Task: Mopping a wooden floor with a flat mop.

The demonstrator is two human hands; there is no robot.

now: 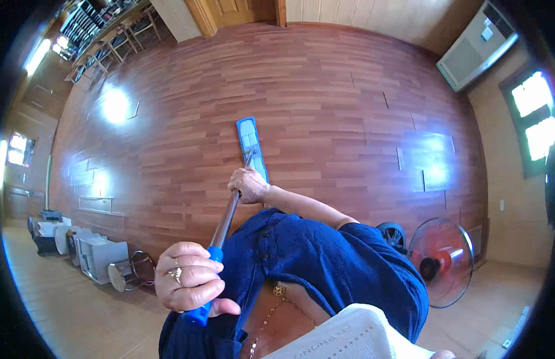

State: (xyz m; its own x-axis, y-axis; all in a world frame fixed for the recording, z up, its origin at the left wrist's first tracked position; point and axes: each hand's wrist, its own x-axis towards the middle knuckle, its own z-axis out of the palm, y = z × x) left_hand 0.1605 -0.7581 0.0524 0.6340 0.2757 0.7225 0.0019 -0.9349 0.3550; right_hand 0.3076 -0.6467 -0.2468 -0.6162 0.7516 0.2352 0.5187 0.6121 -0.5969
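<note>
A flat mop with a metal pole (227,216) slants from close to my chest toward the floor ahead. Its long blue mop head (248,133) lies on the wood-patterned floor (325,119). My left hand (190,278), with rings on it, is wrapped round the blue grip (215,253) at the pole's top end. Farther down, my right hand (250,184) is closed round the metal part of the pole. The joint between pole and head shows just beyond my right hand.
A standing fan (442,263) is close on my right. Beyond it stands a tall white floor unit (478,51) against the wall. At left are a round stool (131,272) and grey plastic containers (101,256). Chairs (119,43) line a table at far left; a wooden door (238,11) is ahead.
</note>
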